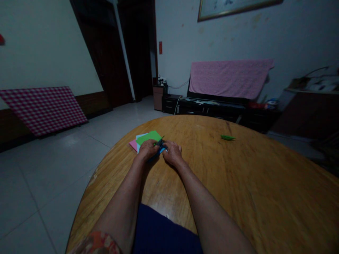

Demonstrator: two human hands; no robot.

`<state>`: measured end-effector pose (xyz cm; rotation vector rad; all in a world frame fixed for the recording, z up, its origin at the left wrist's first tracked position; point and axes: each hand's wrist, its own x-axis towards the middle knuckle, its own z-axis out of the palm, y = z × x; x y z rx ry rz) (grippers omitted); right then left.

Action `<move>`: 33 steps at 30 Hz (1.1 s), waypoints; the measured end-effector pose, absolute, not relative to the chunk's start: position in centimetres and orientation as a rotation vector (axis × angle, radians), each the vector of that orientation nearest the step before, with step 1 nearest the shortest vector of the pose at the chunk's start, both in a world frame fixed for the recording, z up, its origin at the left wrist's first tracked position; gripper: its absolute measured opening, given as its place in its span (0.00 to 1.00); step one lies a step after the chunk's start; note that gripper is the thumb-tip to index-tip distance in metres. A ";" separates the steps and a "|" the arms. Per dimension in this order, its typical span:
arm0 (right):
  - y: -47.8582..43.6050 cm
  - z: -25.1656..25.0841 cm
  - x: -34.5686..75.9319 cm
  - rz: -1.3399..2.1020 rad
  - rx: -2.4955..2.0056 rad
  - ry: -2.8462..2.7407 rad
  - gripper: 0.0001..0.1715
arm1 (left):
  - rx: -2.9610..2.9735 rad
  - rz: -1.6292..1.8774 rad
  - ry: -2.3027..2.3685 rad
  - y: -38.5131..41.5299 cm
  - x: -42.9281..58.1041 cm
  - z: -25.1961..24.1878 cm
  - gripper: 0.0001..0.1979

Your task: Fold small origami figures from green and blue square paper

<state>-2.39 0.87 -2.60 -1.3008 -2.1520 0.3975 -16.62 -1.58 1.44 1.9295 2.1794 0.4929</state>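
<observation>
Both hands meet over the wooden table around a piece of blue paper (161,149), which looks folded, with a dark pointed part rising between the fingers. My left hand (148,149) has its fingers closed on the paper's left side, and its wrist lies by a small stack of coloured sheets. On top of that stack is a green sheet (150,136); pale blue and pink edges (133,144) stick out at its left. My right hand (172,152) pinches the right side of the blue paper. The fingers hide much of its shape.
A narrow green leaf-shaped piece (227,137) lies on the round wooden table (212,183) to the right. Beyond the table stands a low black cabinet (212,110) below a pink cloth (230,78). A checked cloth-covered panel (47,109) leans at the left wall.
</observation>
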 end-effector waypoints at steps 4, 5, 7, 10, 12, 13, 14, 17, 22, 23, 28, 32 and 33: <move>0.9 -2.1 -2.5 0.441 -1.348 -2.138 0.16 | 1.921 0.513 2.194 -1.4 -16.7 1.2 0.16; 0.9 -1.9 -2.6 0.456 -1.368 -2.131 0.15 | 1.921 0.516 2.196 -1.4 -16.7 1.2 0.16; 1.0 -1.7 -3.0 0.472 -1.423 -2.107 0.16 | 1.924 0.525 2.200 -1.4 -16.8 1.1 0.16; 0.9 -1.4 -3.9 0.452 -1.533 -2.038 0.18 | 1.920 0.541 2.200 -1.4 -16.8 0.9 0.16; 0.8 -1.3 -4.5 0.433 -1.592 -1.992 0.17 | 1.908 0.545 2.196 -1.4 -16.8 0.8 0.16; 0.7 -1.3 -4.8 0.423 -1.608 -1.972 0.16 | 1.904 0.550 2.195 -1.4 -16.8 0.7 0.16; 0.6 -1.2 -4.9 0.416 -1.617 -1.957 0.15 | 1.899 0.559 2.198 -1.4 -16.8 0.6 0.17; 0.5 -1.2 -5.2 0.417 -1.616 -1.941 0.15 | 1.905 0.579 2.224 -1.4 -16.7 0.4 0.18; 0.8 -1.4 -4.9 0.449 -1.599 -1.942 0.17 | 1.955 0.557 2.238 -1.4 -16.7 0.2 0.19; 0.9 -1.5 -4.8 0.448 -1.590 -1.936 0.17 | 1.959 0.550 2.235 -1.4 -16.8 0.2 0.18; 1.3 -2.0 -3.7 0.419 -1.523 -1.923 0.14 | 1.964 0.536 2.221 -1.2 -17.0 0.1 0.17; 1.3 -1.5 -2.3 0.444 -1.544 -1.890 0.12 | 1.928 0.560 2.232 -1.2 -17.0 -0.1 0.19; 1.2 -1.2 -1.9 0.455 -1.560 -1.873 0.12 | 1.902 0.572 2.237 -1.2 -17.1 -0.1 0.20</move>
